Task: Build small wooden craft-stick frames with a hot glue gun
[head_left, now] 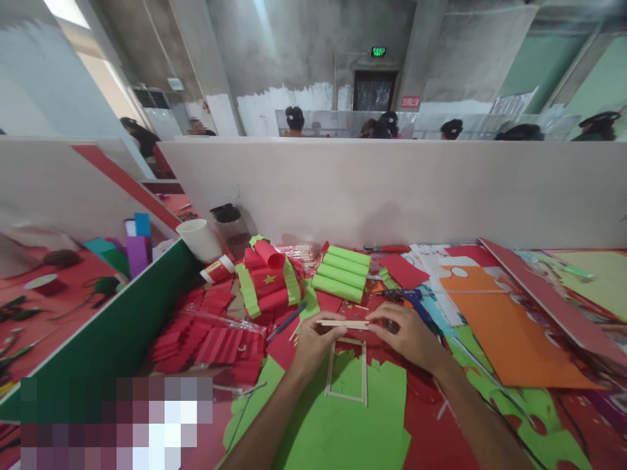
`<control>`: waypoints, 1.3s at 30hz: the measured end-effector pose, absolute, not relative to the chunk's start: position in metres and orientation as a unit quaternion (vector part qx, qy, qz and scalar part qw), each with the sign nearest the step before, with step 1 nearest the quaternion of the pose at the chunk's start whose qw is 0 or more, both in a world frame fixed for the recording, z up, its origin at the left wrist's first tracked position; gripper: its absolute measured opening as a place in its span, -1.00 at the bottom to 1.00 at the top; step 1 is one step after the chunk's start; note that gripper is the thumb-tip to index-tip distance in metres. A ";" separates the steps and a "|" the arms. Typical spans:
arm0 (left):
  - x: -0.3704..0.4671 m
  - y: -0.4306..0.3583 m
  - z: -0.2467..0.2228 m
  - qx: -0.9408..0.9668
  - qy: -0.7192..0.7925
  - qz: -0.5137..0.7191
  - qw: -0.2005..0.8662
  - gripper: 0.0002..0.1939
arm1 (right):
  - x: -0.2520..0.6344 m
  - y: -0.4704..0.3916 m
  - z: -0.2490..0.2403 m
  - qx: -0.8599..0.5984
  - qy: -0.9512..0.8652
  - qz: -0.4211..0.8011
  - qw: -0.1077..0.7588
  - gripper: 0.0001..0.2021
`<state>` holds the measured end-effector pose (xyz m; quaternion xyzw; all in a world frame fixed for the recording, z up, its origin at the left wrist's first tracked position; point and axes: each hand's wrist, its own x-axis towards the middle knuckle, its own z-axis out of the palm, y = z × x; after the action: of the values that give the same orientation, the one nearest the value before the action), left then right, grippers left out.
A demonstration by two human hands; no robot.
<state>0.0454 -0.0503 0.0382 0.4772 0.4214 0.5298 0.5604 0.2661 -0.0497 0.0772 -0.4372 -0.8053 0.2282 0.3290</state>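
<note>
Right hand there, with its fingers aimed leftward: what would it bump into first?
Probably the left hand: the right hand points at it along the wooden sticks both hands hold.

Even, fairly bright daylight enters from the upper left, washing out the pale wall there. Shadows under the long white partition board (392, 189) are soft. Wide-angle distortion bends the edges; distant heads look soft, and a pixelated block covers the lower left corner.
</note>
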 end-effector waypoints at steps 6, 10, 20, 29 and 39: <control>0.045 -0.050 0.037 0.493 0.425 0.528 0.546 -0.78 | 0.264 -0.049 0.075 -0.431 -0.813 0.212 0.331 -0.89; 0.045 -0.049 0.036 0.497 0.425 0.527 0.543 -0.76 | 0.264 -0.049 0.074 -0.430 -0.806 0.214 0.346 -0.87; 0.042 -0.053 0.047 0.493 0.410 0.492 0.589 -0.53 | 0.271 -0.047 0.079 -0.457 -0.783 0.210 0.367 -0.86; 0.023 -0.038 0.027 0.627 0.509 0.462 0.366 -0.75 | 0.300 -0.031 0.068 -0.526 -0.779 0.166 0.298 -0.83; 0.020 -0.033 0.020 0.795 0.533 0.253 0.140 -0.72 | 0.289 -0.028 0.056 -0.536 -0.796 0.135 0.247 -0.80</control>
<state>0.0196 -0.0334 0.0196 0.7948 0.5333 0.2533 0.1403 0.2894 -0.0281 0.0555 -0.5355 -0.7964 0.1349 0.2465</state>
